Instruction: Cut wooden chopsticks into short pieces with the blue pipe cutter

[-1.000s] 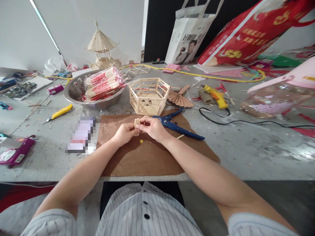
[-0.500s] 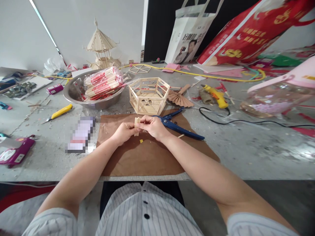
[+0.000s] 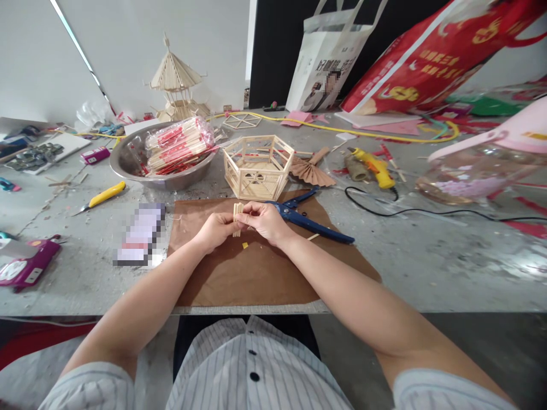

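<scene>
Between my two hands, a small bundle of short wooden sticks [image 3: 237, 212] stands upright above the brown cloth [image 3: 252, 279]. My left hand [image 3: 216, 230] pinches it from the left, fingers closed. From the other side my right hand [image 3: 267, 222] grips the same sticks with thumb and fingertips, which hide part of them. Blue-handled cutters [image 3: 316, 223] lie just beyond and right of my right hand. Behind the hands sits a six-sided open frame of wooden sticks [image 3: 258, 171]. A tiny yellow piece [image 3: 245, 245] rests on the cloth below the sticks.
A metal bowl [image 3: 166, 181] with packs of sticks stands back left, before a stick-built pagoda [image 3: 175, 74]. A yellow craft knife [image 3: 106, 194] and a blurred phone-like object [image 3: 143, 233] lie left. Right are a yellow glue gun [image 3: 378, 168], its black cord and a clear-and-pink container [image 3: 478, 165].
Both hands stay in almost the same place on the sticks. The bundle is turned very slightly, and the rest of the table looks unchanged.
</scene>
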